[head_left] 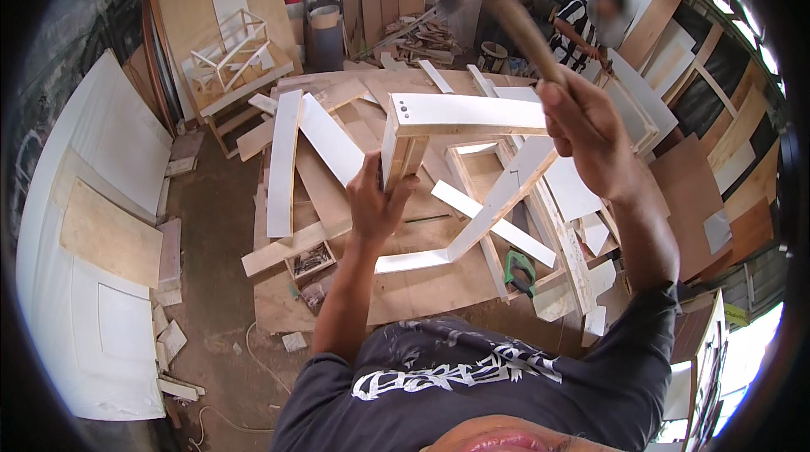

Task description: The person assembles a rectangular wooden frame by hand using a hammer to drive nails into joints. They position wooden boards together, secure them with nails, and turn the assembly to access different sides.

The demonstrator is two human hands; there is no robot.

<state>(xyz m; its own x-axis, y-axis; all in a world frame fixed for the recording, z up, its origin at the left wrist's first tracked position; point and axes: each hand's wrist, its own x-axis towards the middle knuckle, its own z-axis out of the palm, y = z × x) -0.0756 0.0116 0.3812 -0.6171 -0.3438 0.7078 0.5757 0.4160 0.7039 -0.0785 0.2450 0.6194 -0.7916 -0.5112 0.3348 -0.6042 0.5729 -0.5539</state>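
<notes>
My right hand (586, 136) is closed round the wooden handle of a hammer (525, 34), raised on the right. The hammer's metal head is up above the far end of the workbench. My left hand (378, 199) grips the short upright piece of a wooden frame (472, 115), just below its corner. White facing covers the frame's top board, and several dark nail or screw heads show at that corner. The frame's other members slope down toward the bench; my right hand hides part of its right end.
The workbench (405, 296) carries a green-handled saw (520, 272), a small box of nails or screws (310, 260) and white strips (285, 161). Another person (582, 30) works at the far right. A small open frame (232, 49) stands on a table at the far left.
</notes>
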